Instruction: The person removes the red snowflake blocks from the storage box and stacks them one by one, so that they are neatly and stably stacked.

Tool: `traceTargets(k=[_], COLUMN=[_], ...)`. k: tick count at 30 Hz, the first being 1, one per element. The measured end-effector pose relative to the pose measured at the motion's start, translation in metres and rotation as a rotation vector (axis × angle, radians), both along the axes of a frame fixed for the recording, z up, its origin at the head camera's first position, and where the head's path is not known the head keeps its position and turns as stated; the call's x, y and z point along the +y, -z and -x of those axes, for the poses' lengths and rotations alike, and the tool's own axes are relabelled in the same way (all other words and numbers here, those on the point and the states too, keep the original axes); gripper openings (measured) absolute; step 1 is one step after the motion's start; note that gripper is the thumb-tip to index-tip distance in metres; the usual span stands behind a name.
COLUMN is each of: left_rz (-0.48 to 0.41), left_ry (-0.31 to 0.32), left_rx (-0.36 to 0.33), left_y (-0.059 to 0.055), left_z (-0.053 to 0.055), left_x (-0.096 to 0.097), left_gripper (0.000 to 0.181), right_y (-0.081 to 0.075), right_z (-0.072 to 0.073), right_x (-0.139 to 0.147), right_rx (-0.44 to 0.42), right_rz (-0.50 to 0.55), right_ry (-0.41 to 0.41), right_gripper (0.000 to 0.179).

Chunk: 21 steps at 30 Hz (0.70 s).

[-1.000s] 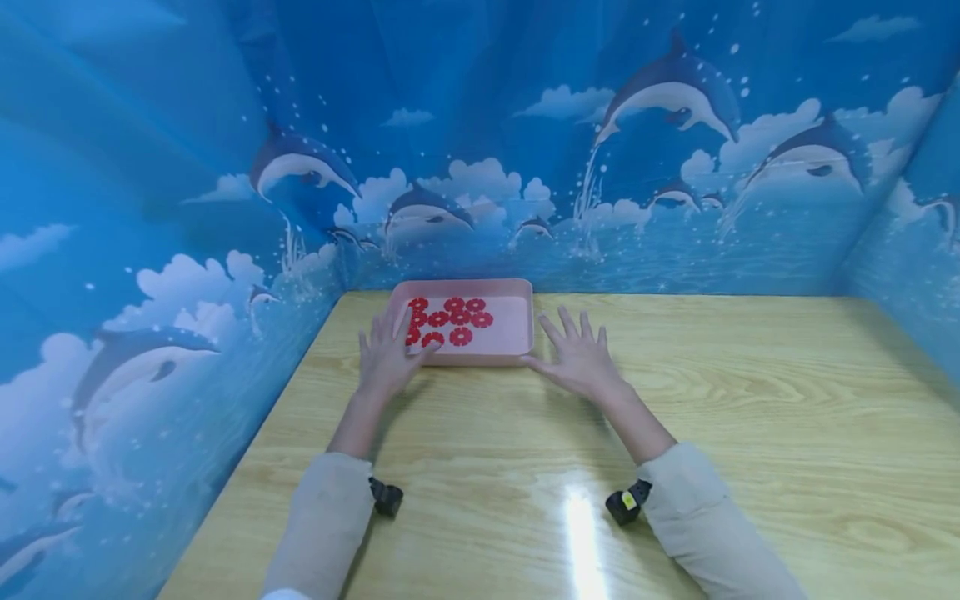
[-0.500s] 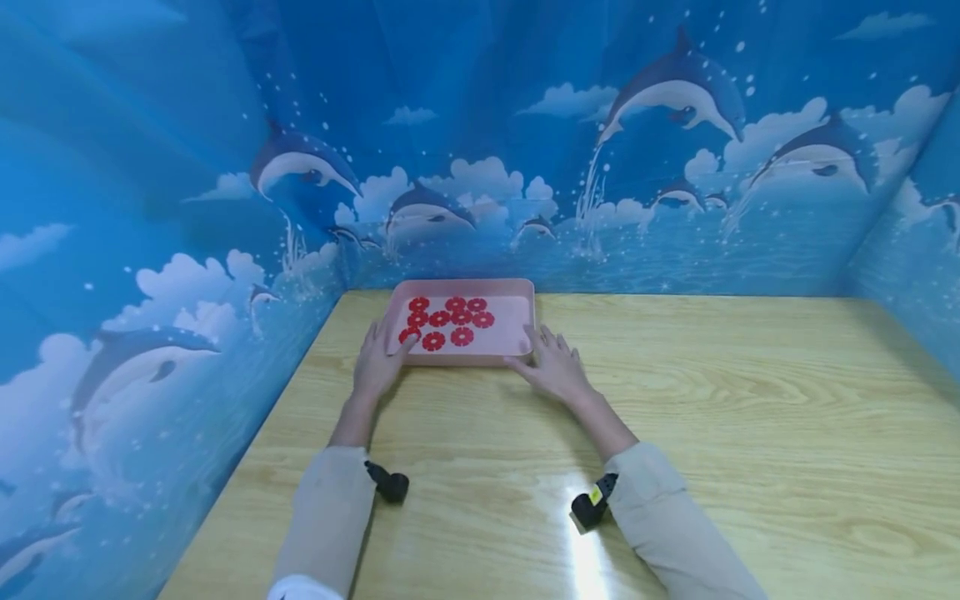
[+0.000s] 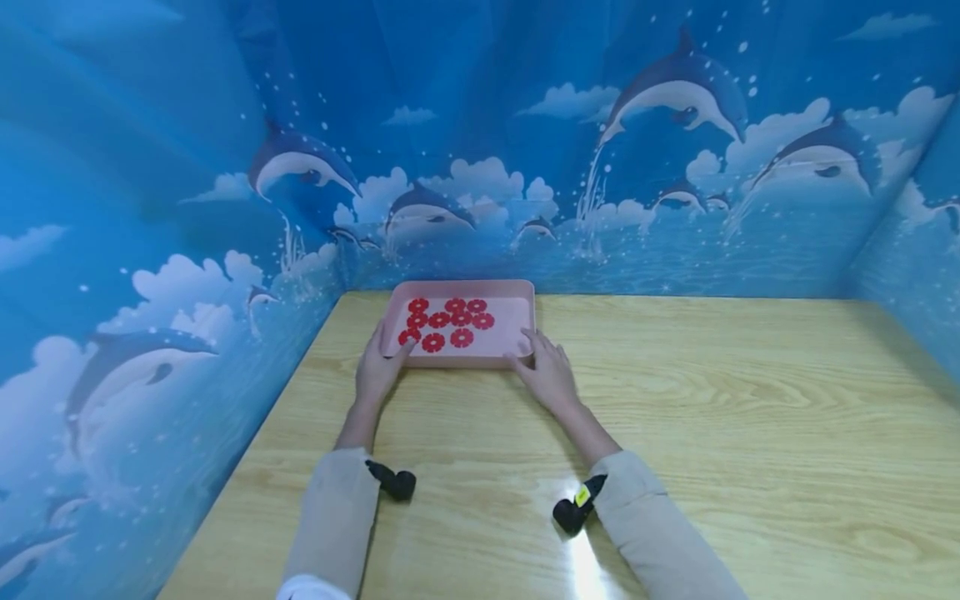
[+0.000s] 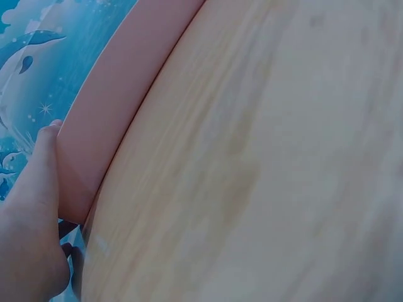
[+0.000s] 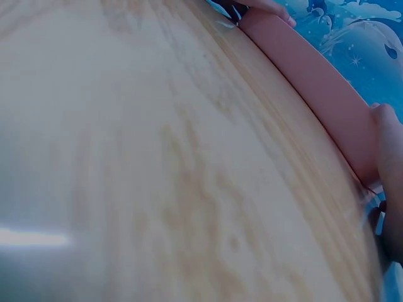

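Note:
A shallow pink tray (image 3: 459, 362) sits at the back of the table, with several red, round, notched-edge discs (image 3: 461, 337) lying in it, mostly toward its left side. My left hand (image 3: 375, 371) grips the tray's near left corner, thumb over the rim and fingers along the outer side. At the near right corner, my right hand (image 3: 551, 375) holds it likewise, the thumb at the front rim. The left wrist view shows the tray's front wall (image 4: 119, 94) running up from my left thumb. In the right wrist view, both hands flank that wall (image 5: 321, 94); most fingers are hidden.
The tray stands on a light wood-grain table (image 3: 720, 417), close to the back wall (image 3: 480, 208), a blue sheet printed with dolphins. Another such sheet borders the table's left edge. Small black cameras (image 3: 405, 485) hang at both wrists.
My right hand has moved left from beside the tray onto its right corner. My left hand has drawn back from over the discs to grip the left corner. The tray stays in place.

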<state>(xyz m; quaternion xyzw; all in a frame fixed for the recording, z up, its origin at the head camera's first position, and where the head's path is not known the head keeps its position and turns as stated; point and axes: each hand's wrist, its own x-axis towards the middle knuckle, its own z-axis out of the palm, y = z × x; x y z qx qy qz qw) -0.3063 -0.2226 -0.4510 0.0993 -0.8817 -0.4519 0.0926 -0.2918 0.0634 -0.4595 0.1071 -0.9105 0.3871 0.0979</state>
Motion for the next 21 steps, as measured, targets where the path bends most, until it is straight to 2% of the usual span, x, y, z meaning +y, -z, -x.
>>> traceTargets(k=[3,14,21], left_rz=[-0.004,0.021,0.041], left_ry=[-0.005,-0.010,-0.017], left_rx=[-0.008,0.033,0.052], left_y=[0.001,0.004,0.006], left_z=[-0.001,-0.015,-0.026], left_x=[0.001,0.015,0.025], left_gripper=[0.083,0.082,0.081], right_y=[0.000,0.000,0.001], right_z=[0.000,-0.011,-0.020], right_x=[0.001,0.015,0.024], right_rx=[-0.009,0.003,-0.032], right_rz=[0.010,0.029,0.037], right_ry=[0.004,-0.018,-0.007], right_gripper=[0.062,0.061,0.063])
